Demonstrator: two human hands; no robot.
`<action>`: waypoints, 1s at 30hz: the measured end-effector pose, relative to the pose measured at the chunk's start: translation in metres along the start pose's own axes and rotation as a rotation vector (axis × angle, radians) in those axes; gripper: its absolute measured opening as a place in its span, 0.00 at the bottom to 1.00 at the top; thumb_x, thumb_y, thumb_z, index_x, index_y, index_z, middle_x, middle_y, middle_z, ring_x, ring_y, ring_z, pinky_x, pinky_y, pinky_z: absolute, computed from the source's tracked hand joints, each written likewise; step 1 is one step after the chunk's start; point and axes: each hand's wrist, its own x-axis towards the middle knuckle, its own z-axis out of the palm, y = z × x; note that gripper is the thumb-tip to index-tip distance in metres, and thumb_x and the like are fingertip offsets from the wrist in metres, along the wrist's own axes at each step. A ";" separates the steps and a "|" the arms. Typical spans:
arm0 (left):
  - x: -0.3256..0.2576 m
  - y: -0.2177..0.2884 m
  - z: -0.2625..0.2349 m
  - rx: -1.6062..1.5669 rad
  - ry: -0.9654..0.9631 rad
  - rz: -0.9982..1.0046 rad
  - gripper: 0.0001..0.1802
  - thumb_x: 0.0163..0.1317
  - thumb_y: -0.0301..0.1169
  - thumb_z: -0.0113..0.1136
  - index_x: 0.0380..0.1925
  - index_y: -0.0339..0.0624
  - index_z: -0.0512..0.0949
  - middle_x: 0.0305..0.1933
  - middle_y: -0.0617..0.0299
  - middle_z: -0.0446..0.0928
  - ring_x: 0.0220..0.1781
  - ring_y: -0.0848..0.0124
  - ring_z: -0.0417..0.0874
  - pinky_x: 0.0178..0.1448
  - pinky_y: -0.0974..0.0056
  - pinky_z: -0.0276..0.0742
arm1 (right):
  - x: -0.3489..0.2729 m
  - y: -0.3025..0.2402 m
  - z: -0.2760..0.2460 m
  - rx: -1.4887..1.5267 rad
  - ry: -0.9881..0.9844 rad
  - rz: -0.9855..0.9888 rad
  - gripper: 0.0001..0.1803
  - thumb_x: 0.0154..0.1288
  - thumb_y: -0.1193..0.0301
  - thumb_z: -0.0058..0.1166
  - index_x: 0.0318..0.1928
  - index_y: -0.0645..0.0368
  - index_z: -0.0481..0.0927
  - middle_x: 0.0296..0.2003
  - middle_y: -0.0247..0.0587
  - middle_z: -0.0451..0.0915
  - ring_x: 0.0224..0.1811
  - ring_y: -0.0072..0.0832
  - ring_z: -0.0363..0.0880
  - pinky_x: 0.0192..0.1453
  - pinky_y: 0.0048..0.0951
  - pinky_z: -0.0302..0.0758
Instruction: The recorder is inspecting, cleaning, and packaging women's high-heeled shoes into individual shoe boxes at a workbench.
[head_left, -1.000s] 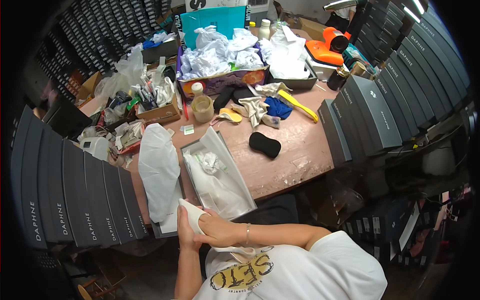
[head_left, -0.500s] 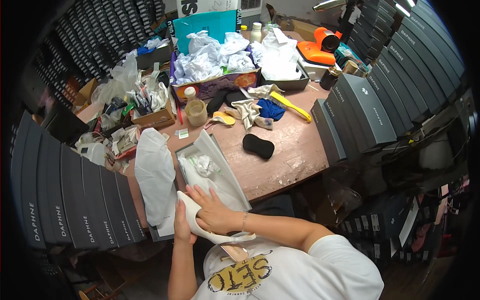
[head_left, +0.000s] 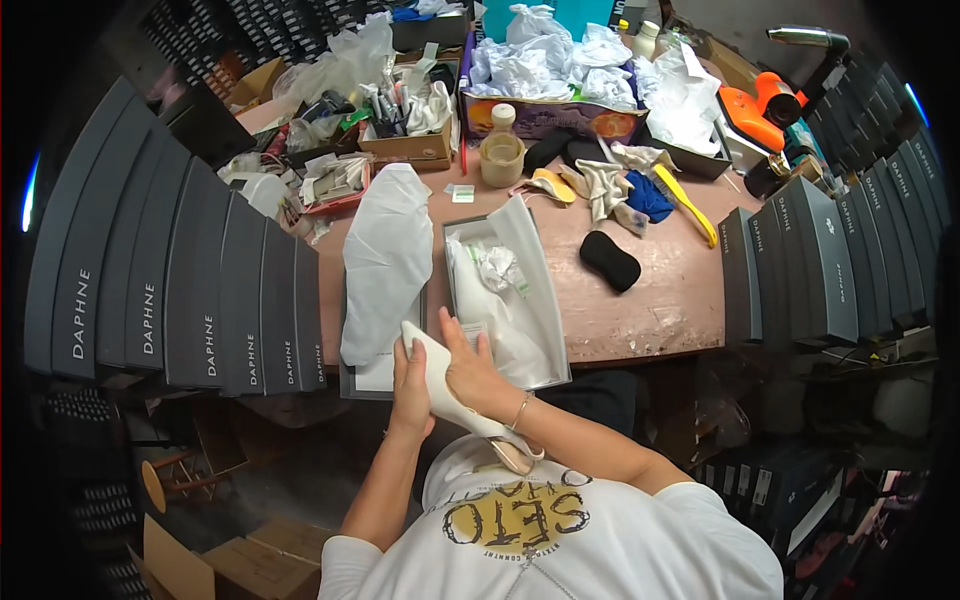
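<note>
- We see the left hand [head_left: 412,385] gripping a white shoe [head_left: 452,392] from its left side, fingers wrapped on the toe end.
- The right hand [head_left: 476,372] lies clasped over the shoe's upper side; the shoe slants down toward the body, just off the worktop [head_left: 660,300] edge.
- Just beyond the right hand sits an open box [head_left: 512,300] lined with white paper.
- Beyond the left hand lies a white bag [head_left: 385,260].
- Farther off, to the right, rest a black sponge [head_left: 610,261] and a yellow brush [head_left: 686,202].
- Dark boxes [head_left: 190,280] stand left of the hands.
</note>
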 end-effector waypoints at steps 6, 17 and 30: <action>-0.017 -0.004 0.026 -0.120 -0.052 -0.025 0.31 0.71 0.44 0.49 0.67 0.40 0.55 0.61 0.55 0.66 0.63 0.66 0.68 0.65 0.60 0.66 | -0.025 0.015 -0.009 -0.027 0.125 -0.115 0.29 0.64 0.70 0.46 0.65 0.67 0.62 0.72 0.55 0.47 0.75 0.52 0.43 0.73 0.56 0.44; -0.009 -0.028 -0.015 -0.585 -0.150 -0.350 0.35 0.57 0.49 0.58 0.56 0.32 0.65 0.52 0.36 0.74 0.50 0.49 0.80 0.52 0.46 0.80 | 0.058 0.065 -0.129 -0.214 0.293 -0.198 0.18 0.60 0.72 0.55 0.51 0.62 0.75 0.53 0.49 0.77 0.48 0.46 0.79 0.52 0.43 0.76; -0.042 -0.008 0.001 -0.550 -0.098 -0.399 0.24 0.70 0.45 0.41 0.57 0.40 0.69 0.46 0.44 0.78 0.41 0.57 0.82 0.47 0.56 0.80 | 0.064 0.044 -0.129 0.037 0.243 -0.077 0.21 0.56 0.72 0.59 0.51 0.60 0.72 0.46 0.51 0.75 0.45 0.45 0.78 0.42 0.38 0.77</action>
